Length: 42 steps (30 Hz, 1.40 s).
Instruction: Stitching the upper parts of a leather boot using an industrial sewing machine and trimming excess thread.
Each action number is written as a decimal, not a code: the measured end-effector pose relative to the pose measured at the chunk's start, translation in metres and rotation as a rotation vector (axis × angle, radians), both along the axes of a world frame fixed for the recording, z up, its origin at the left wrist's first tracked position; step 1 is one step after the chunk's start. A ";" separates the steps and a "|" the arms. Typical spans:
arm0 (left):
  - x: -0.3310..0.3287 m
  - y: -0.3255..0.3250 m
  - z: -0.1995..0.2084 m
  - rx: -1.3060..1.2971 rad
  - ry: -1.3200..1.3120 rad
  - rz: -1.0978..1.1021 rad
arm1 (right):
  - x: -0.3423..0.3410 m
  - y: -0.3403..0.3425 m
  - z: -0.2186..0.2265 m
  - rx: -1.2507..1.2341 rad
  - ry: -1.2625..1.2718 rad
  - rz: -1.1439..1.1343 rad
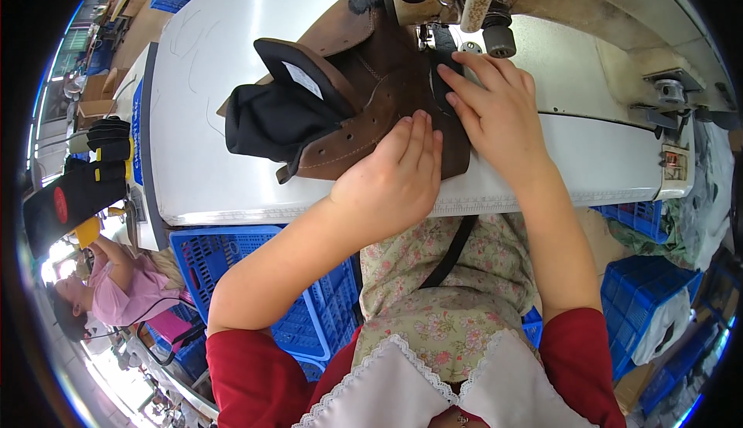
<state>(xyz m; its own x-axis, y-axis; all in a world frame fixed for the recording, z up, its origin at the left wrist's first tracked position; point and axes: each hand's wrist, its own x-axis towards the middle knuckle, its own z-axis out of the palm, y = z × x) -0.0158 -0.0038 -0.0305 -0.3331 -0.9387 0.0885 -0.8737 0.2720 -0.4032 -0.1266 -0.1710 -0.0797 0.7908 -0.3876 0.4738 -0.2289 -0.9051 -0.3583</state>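
Note:
A brown leather boot upper [340,149] with eyelet holes and pale stitching lies on the white sewing machine table [201,180]. Its black lining [267,122] bulges out on the left, and a white label [302,80] shows inside. My left hand [391,180] rests flat on the leather, fingers stretched out side by side. Over the right edge of the upper, my right hand [499,107] has its fingers spread, tips on a black strip [441,68] along that edge. The presser foot [423,37] stands just beyond the fingertips; whether it touches the leather I cannot tell.
The sewing machine's arm [588,2] spans the upper right, with a dark knob [499,37] near my right fingers. Blue crates [302,304] stand below the table's front edge, another crate [638,296] at right. A person in pink [128,292] works at far left.

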 end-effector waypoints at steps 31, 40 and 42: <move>0.015 -0.017 -0.003 -0.034 -0.009 -0.019 | 0.000 -0.018 0.003 -0.018 0.039 0.066; 0.020 -0.025 -0.004 -0.065 0.024 -0.030 | 0.007 -0.028 -0.002 -0.017 0.025 0.093; 0.020 -0.025 -0.004 -0.065 0.023 -0.030 | 0.010 -0.031 -0.003 0.000 -0.024 0.109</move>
<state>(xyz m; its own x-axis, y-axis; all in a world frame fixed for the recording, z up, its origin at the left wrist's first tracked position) 0.0043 -0.0288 -0.0341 -0.3582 -0.9204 0.1568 -0.8747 0.2720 -0.4012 -0.1171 -0.2021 -0.0827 0.8166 -0.3001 0.4931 -0.1205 -0.9240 -0.3629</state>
